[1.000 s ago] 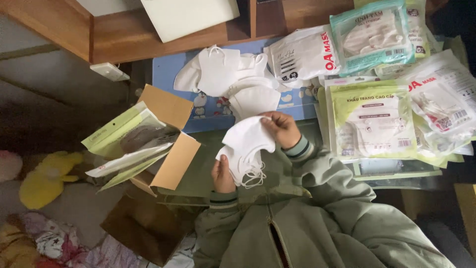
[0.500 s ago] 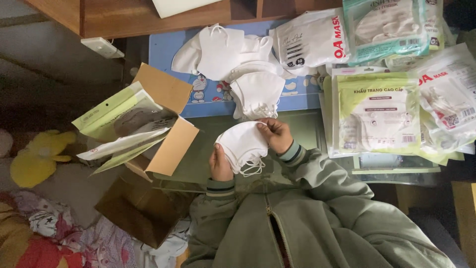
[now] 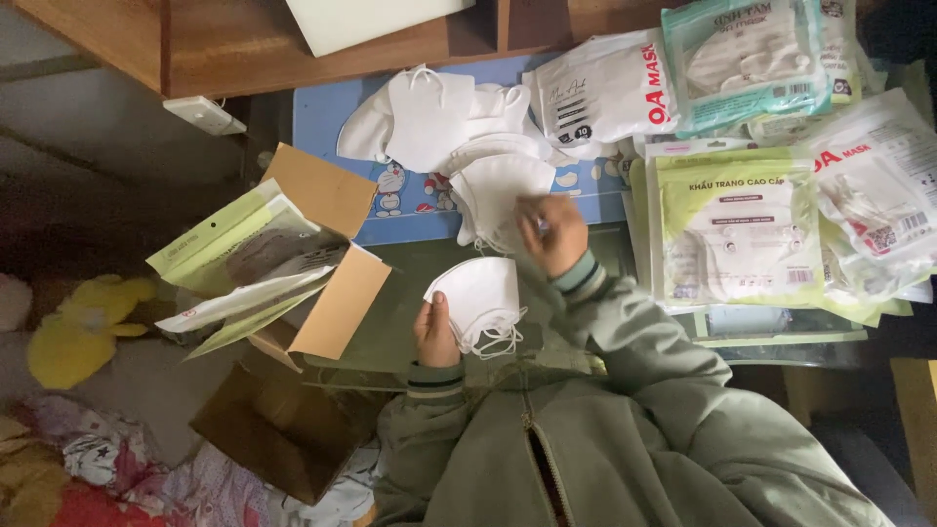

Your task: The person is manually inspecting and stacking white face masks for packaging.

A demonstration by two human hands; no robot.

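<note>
I see my left hand (image 3: 435,334) pinching a white mask (image 3: 481,296) at centre frame; right-hand fingers (image 3: 549,226) loosely curled, empty, above. Dangling ear loops could snag my sleeve.

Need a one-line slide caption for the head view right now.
Left hand holds a white mask while right hand reaches the mask pile.

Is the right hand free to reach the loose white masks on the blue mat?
Probably yes: the right hand looks empty and hovers at the edge of the loose white masks, with nothing between. The left hand alone holds one mask.
</note>
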